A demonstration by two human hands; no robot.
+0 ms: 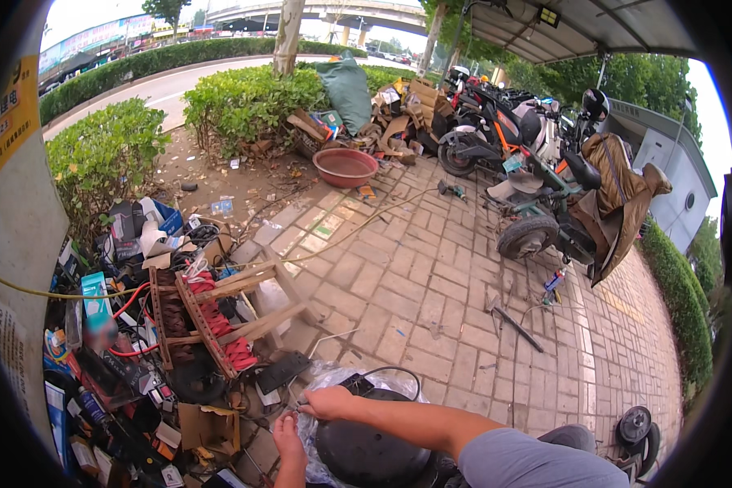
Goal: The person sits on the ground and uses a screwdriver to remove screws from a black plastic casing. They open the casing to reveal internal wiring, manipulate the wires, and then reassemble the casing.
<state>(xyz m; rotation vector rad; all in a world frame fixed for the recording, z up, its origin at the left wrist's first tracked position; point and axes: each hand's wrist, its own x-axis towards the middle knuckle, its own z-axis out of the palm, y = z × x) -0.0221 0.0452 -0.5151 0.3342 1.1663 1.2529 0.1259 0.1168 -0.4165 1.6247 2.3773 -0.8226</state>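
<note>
Near the lower edge, my two hands are close together over a clear plastic sheet (pixel 327 376). My right hand (pixel 330 403) has its fingers pressed together around something small and thin, too small to name. Just below and left of it, my left hand (pixel 286 437) is closed too, its fingertips almost meeting the right ones; what it pinches is hidden. Under my right forearm lies a big round black disc-shaped part (pixel 372 447), partly wrapped in the plastic. A black cable (pixel 411 374) loops up beside its far edge.
To my left is a heap of boxes and scrap around a wooden frame (pixel 228 325) with red webbing. A hammer (pixel 516 327) lies on the paving at right. Farther off stand a reddish basin (pixel 346 167), a green sack (pixel 343 93) and a scooter (pixel 557 203) draped with brown cloth.
</note>
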